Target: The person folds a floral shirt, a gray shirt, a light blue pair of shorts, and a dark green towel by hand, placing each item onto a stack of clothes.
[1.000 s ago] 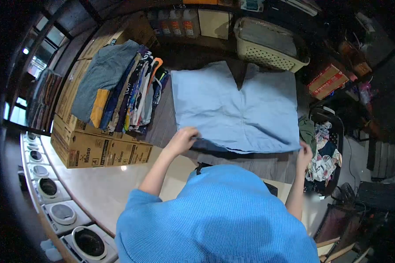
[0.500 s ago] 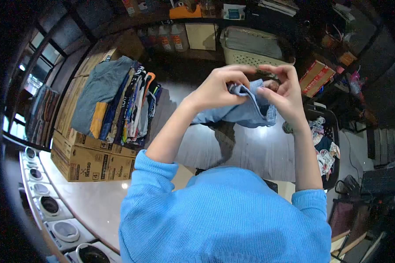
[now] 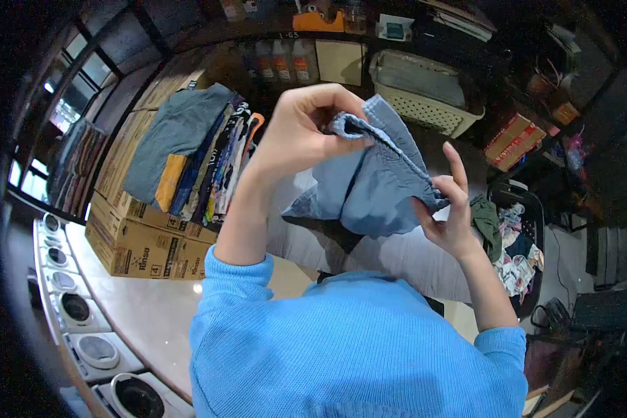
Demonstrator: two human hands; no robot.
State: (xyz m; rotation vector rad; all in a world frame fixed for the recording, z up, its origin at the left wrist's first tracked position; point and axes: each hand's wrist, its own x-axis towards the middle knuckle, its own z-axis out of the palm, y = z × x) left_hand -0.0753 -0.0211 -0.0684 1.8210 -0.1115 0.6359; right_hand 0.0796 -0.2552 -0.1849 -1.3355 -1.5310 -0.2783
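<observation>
A pair of light blue shorts (image 3: 390, 191) with a gathered waistband is held up in front of my chest. My left hand (image 3: 303, 129) is closed on one end of the waistband, thumb and fingers pinching it. At the other end, lower and to the right, my right hand (image 3: 454, 212) grips the waistband with its index finger raised. The waist opening gapes a little between my hands, and the legs of the shorts hang down to the left over the grey table (image 3: 411, 261).
Left of the table, a tall pile of folded clothes (image 3: 181, 150) rests by cardboard boxes (image 3: 143, 244). On the right is a black basket (image 3: 534, 205) with crumpled clothes. A cream plastic basket (image 3: 432, 111) stands at the back, and a row of washing-machine doors (image 3: 97, 350) lies at lower left.
My hands have moved apart, the left one up and leftward, the right one down. The waistband is now stretched between them, and the shorts hang more spread out.
</observation>
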